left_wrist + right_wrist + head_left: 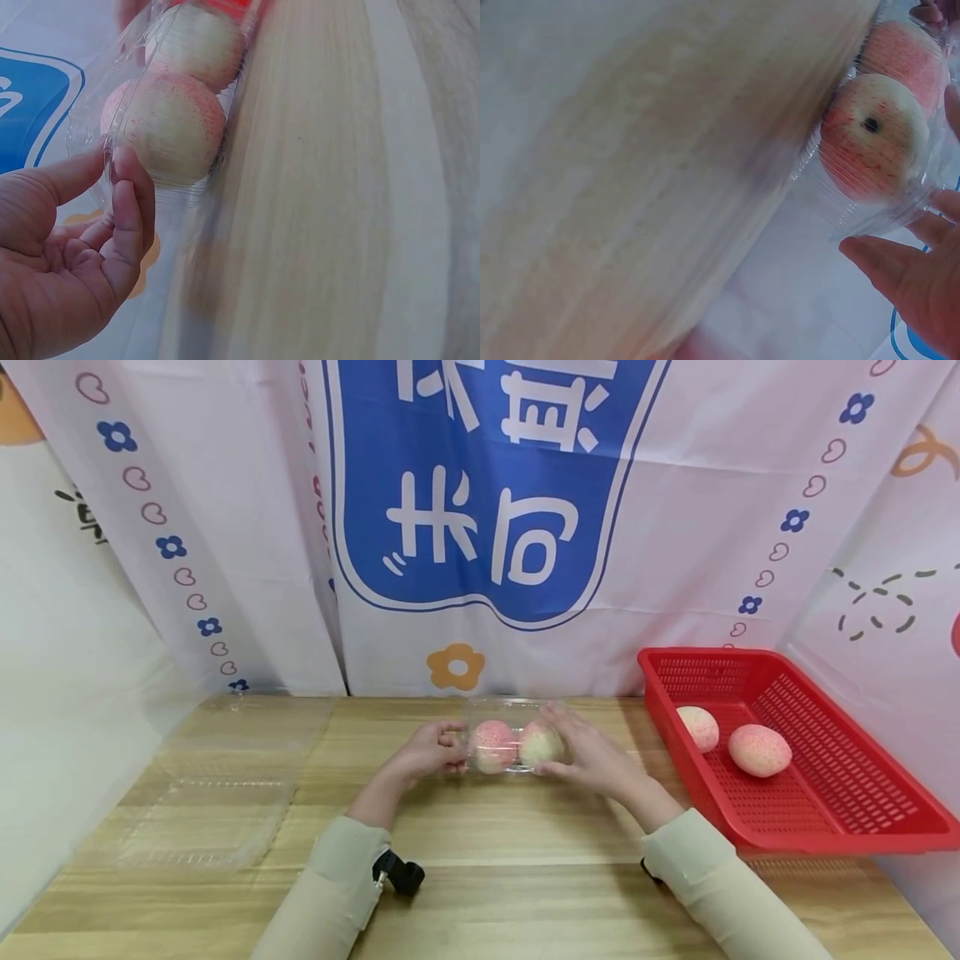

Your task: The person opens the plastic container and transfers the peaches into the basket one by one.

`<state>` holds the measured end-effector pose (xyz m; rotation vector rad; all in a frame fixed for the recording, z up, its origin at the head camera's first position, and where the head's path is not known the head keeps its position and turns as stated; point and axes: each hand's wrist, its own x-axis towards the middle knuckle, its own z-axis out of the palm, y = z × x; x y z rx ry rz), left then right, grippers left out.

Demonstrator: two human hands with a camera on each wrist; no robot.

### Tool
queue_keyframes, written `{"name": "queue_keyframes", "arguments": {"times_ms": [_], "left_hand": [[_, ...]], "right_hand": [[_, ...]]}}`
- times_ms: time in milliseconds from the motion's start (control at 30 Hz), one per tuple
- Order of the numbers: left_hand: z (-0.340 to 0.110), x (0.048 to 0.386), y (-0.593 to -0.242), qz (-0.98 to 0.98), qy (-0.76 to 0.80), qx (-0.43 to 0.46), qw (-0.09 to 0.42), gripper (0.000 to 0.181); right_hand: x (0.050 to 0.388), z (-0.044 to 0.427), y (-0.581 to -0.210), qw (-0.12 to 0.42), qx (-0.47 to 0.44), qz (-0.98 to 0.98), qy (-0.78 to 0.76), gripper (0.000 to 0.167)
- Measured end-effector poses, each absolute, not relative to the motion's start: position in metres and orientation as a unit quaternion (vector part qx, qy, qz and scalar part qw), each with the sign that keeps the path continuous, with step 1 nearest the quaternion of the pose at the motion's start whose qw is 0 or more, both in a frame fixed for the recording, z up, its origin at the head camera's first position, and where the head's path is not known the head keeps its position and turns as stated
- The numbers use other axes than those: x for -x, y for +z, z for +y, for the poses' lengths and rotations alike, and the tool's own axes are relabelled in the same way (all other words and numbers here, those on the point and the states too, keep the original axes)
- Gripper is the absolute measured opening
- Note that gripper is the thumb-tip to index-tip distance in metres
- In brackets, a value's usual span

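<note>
A clear plastic clamshell box [512, 708] stands near the back of the table, with two pink-and-cream peaches [492, 747] side by side inside it. My left hand [426, 752] is at the box's left end. In the left wrist view, its thumb [79, 174] and fingers pinch the box's edge. At the right end, my right hand [592, 753] holds the box, with its thumb low at the front and its fingers over the top. The right wrist view shows the thumb [874, 259] by the box's corner and a dark spot on the nearer peach [874, 142].
To the right stands a red perforated plastic basket [832, 839] with two more peaches [760, 750] in it. A clear, open plastic container [202, 852] lies on the left of the wooden table [487, 893]. A printed cloth [675, 568] hangs directly behind the table.
</note>
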<state>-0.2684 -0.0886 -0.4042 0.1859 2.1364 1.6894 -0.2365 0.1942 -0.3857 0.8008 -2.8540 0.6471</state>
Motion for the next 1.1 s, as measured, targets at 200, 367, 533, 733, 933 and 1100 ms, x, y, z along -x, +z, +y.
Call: {"name": "queue_keyframes", "arguments": {"times_ms": [200, 367, 533, 733, 933, 1100], "left_hand": [[-0.089, 0.269, -0.403, 0.765, 0.605, -0.073, 0.210, 0.059], [-0.091, 0.268, -0.401, 0.763, 0.604, -0.077, 0.215, 0.059], [-0.090, 0.267, -0.400, 0.764, 0.602, -0.082, 0.219, 0.059], [-0.090, 0.266, -0.399, 0.766, 0.599, -0.084, 0.220, 0.060], [-0.090, 0.266, -0.399, 0.764, 0.601, -0.085, 0.220, 0.062], [-0.089, 0.266, -0.398, 0.761, 0.604, -0.081, 0.224, 0.062]], "right_hand": [[0.238, 0.194, -0.390, 0.129, -0.295, -0.937, 0.135, 0.072], [0.237, 0.193, -0.391, 0.167, -0.315, -0.929, 0.096, 0.061], [0.235, 0.192, -0.386, 0.146, -0.310, -0.935, 0.090, 0.059], [0.233, 0.192, -0.379, 0.123, -0.314, -0.937, 0.090, 0.053], [0.236, 0.195, -0.373, 0.091, -0.334, -0.934, 0.090, 0.052], [0.242, 0.202, -0.361, 0.052, -0.353, -0.927, 0.118, 0.047]]}}
